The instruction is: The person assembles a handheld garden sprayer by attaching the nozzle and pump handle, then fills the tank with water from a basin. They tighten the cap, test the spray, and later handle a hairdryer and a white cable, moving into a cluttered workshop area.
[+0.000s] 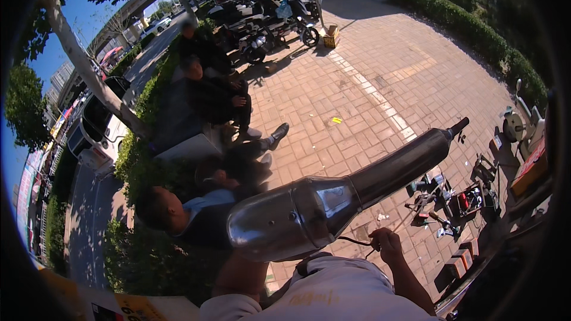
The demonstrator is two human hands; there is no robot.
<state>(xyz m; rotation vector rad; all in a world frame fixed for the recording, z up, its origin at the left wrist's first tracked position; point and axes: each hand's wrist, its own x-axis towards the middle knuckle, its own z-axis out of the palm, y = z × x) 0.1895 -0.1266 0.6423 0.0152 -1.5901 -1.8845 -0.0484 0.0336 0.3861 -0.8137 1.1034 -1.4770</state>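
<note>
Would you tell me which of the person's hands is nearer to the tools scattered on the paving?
Right. The right hand is just left of the scattered tools; the left hand is hidden under the metal exhaust pipe, farther off.

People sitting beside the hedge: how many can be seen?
3. One person farthest back by the scooters, one person in dark clothes in the middle, one person in a blue shirt nearest. Shade may hide others.

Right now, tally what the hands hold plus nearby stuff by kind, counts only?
Metal exhaust muffler, braced over the left hand: 1
Thin dark wire pinched in the right hand: 1
Cardboard box on the paving: 1
Seated people beside the hedge: 3
Total: 6; the loose tools on the bricks are too small to count.
</note>
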